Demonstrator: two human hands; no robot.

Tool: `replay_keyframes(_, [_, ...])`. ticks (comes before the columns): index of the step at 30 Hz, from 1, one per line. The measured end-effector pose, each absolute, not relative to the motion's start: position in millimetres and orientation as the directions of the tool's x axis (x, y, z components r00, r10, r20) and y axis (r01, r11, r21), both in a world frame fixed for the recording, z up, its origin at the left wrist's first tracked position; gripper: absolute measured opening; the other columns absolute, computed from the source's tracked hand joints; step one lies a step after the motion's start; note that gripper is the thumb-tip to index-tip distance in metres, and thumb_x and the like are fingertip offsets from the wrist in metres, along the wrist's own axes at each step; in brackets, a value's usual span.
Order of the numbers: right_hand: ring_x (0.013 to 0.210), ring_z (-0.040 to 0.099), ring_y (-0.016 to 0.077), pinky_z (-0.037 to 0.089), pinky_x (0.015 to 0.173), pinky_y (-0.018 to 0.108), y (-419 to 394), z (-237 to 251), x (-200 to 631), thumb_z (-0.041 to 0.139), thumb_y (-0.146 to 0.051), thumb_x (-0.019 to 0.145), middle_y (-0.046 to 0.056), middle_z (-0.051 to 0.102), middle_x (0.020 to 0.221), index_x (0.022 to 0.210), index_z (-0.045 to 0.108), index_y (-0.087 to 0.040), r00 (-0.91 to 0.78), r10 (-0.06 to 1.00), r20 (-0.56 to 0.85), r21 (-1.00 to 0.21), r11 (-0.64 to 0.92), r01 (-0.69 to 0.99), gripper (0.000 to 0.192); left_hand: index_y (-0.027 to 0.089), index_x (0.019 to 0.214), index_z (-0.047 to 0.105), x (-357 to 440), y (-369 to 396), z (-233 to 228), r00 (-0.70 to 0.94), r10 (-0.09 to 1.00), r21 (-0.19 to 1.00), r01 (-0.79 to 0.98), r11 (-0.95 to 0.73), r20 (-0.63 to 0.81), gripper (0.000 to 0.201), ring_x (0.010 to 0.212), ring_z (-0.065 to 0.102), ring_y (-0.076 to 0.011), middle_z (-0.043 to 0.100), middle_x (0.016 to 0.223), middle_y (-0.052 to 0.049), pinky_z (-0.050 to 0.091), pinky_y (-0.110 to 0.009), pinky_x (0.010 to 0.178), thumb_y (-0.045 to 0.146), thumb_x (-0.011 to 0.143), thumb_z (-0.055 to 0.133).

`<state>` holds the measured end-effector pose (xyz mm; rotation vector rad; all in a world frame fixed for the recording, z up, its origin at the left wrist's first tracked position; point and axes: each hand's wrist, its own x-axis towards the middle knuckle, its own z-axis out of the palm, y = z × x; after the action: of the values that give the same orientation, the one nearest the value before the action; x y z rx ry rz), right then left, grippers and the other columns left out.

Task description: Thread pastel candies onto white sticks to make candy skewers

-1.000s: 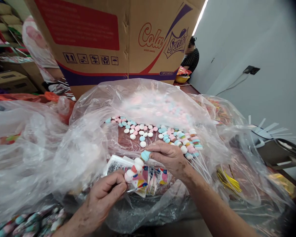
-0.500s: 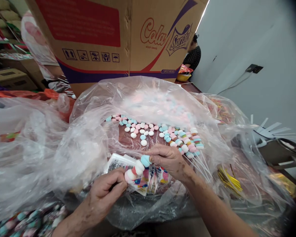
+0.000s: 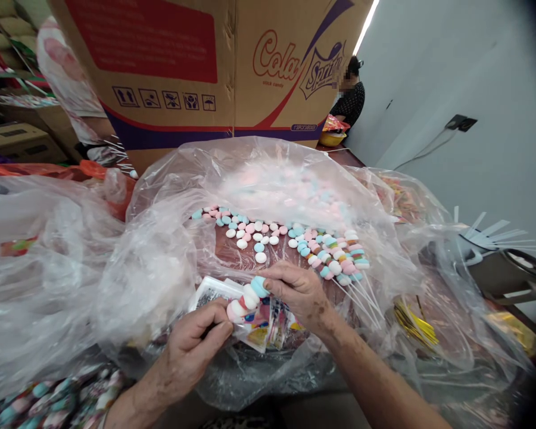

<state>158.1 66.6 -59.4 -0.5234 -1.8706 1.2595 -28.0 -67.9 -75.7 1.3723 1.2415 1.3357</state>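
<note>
My right hand (image 3: 300, 292) pinches a candy stick (image 3: 248, 297) with blue, white and pink discs on it, and the lower end of the stick is inside a small printed clear wrapper (image 3: 262, 326). My left hand (image 3: 194, 351) grips that wrapper at its near left edge. A stack of more wrappers (image 3: 212, 292) lies under both hands. Behind them, loose pink, blue and white candy discs (image 3: 254, 232) lie on an opened clear plastic bag (image 3: 170, 238), with a bunch of finished candy sticks (image 3: 342, 256) on the right.
A large cardboard box (image 3: 205, 71) printed "Cola Sprite" stands behind the bag. Crumpled clear bags (image 3: 40, 262) lie left, wrapped candy sticks (image 3: 49, 402) at the bottom left. A dark holder with white sticks (image 3: 500, 256) sits right. Another person (image 3: 348, 95) sits far back.
The candy stick has slid a little further down into the wrapper, and my left hand has shifted slightly right and up along the wrapper's edge. The view has barely moved.
</note>
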Motion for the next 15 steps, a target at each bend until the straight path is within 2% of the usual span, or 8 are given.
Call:
replay_keyframes(4, [0.083, 0.065, 0.0142, 0.052, 0.075, 0.025, 64, -55, 159, 0.071, -0.027, 0.089, 0.002, 0.072, 0.09, 0.103, 0.079, -0.024, -0.56, 0.751, 0.351, -0.926, 0.366, -0.089, 0.016, 0.018, 0.064, 0.058, -22, -64, -73, -0.131, 0.989, 0.994, -0.07, -0.082, 0.072, 0.038, 0.057, 0.041, -0.0116, 0.05, 0.064, 0.002, 0.032, -0.022, 0.051, 0.043, 0.092, 0.064])
replay_keyframes(8, [0.091, 0.065, 0.0161, 0.054, 0.076, 0.028, 59, -55, 161, 0.061, -0.038, 0.096, 0.005, 0.069, 0.116, 0.125, 0.066, -0.026, -0.417, 0.874, 0.25, -0.967, 0.201, -0.159, 0.032, 0.017, 0.063, 0.058, -15, -60, -66, -0.118, 0.993, 0.971, -0.24, -0.025, -0.004, 0.042, 0.053, 0.038, -0.0097, 0.049, 0.059, 0.003, 0.029, -0.02, 0.048, 0.05, 0.087, 0.07])
replay_keyframes(9, [0.088, 0.064, 0.0161, 0.054, 0.073, 0.028, 54, -56, 160, 0.057, -0.041, 0.098, 0.006, 0.069, 0.114, 0.125, 0.064, -0.025, -0.362, 0.907, 0.216, -0.971, 0.159, -0.18, 0.032, 0.017, 0.063, 0.058, -12, -58, -64, -0.13, 0.991, 0.958, -0.287, -0.016, -0.022, 0.042, 0.053, 0.038, -0.0094, 0.049, 0.059, 0.003, 0.03, -0.019, 0.048, 0.05, 0.084, 0.073])
replay_keyframes(11, [0.078, 0.063, 0.0154, 0.052, 0.068, 0.027, 41, -59, 158, 0.055, -0.042, 0.098, 0.004, 0.07, 0.099, 0.114, 0.065, -0.022, -0.295, 0.948, 0.12, -0.981, 0.068, -0.182, 0.027, 0.016, 0.064, 0.059, -7, -56, -60, -0.162, 0.984, 0.924, -0.381, 0.005, -0.072, 0.041, 0.054, 0.039, -0.0089, 0.051, 0.06, 0.003, 0.033, -0.018, 0.05, 0.048, 0.079, 0.079])
replay_keyframes(13, [0.074, 0.062, 0.0151, 0.051, 0.067, 0.026, 23, -62, 154, 0.059, -0.039, 0.095, 0.002, 0.069, 0.086, 0.1, 0.065, -0.021, -0.339, 0.941, 0.01, -0.989, -0.04, -0.141, 0.02, 0.016, 0.065, 0.06, -1, -53, -57, -0.188, 0.975, 0.894, -0.448, 0.019, -0.115, 0.039, 0.059, 0.046, -0.0105, 0.056, 0.066, 0.002, 0.04, -0.019, 0.054, 0.046, 0.074, 0.084])
replay_keyframes(15, [0.08, 0.063, 0.016, 0.052, 0.075, 0.027, 4, -64, 149, 0.062, -0.034, 0.092, 0.001, 0.069, 0.086, 0.097, 0.064, -0.021, -0.443, 0.895, -0.043, -0.99, -0.098, -0.101, 0.014, 0.016, 0.067, 0.063, 5, -50, -58, -0.209, 0.97, 0.876, -0.482, 0.008, -0.124, 0.037, 0.065, 0.052, -0.0127, 0.06, 0.07, 0.0, 0.045, -0.021, 0.059, 0.044, 0.072, 0.085])
